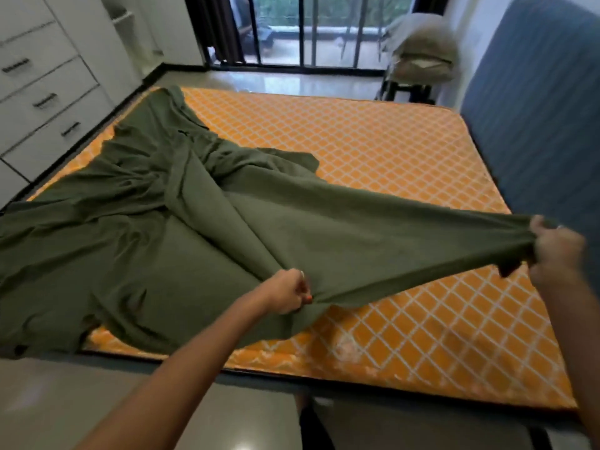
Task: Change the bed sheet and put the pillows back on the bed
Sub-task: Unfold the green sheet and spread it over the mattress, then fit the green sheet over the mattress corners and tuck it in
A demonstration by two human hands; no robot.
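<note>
My left hand (287, 292) and right hand (553, 251) each clutch a bunched edge of the green sheet (136, 228), stretched taut between them; the rest lies crumpled over the left of the orange mattress (373, 151).

One green sheet (136, 241), one orange mattress (373, 164), two hands: left hand (287, 292) and right hand (556, 251), each gripping the sheet, with one ring visible on each. One white cabinet (42, 92) with four drawers in view, three of them showing a dark handle; one blue headboard (535, 108); one chair (420, 60) piled with pale bedding, the pieces too blurred to count. One glass door (311, 27) with about four dark upright bars, and one dark curtain (214, 27).
</note>
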